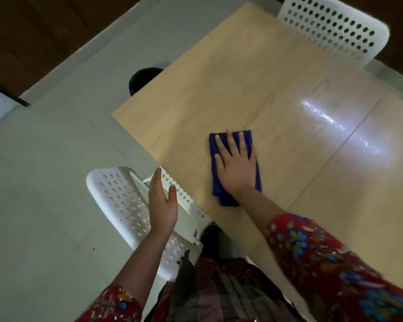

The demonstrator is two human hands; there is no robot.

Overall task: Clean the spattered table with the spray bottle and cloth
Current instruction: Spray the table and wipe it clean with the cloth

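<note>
The left hand [161, 205] hangs in the air with nothing in it. Its fingers are straight and held together, the thumb stands apart, and the palm faces right. This hand is clear of the bench edge and sits above a white perforated chair [123, 205], which is pushed in at the near side of the bench. Grey floor tiles [44, 182] lie to the left of this hand. Beyond it, a dark round object [144, 77] shows partly at the far left bench edge; what it is cannot be told.

To the right of the left hand, the wooden bench [254, 77] carries the blue cloth [235, 163]. The cloth is folded into a long strip and lies flat near the near-left edge of the bench. The right hand [236, 163] presses palm down on the cloth with fingers spread and flat, not curled around it. Cloth shows beyond the fingertips and behind the wrist.

To the right of the right hand, a wet, shiny streak [335, 126] catches the light on the bench surface. Farther beyond, a second white perforated chair [335, 29] stands at the far side.
</note>
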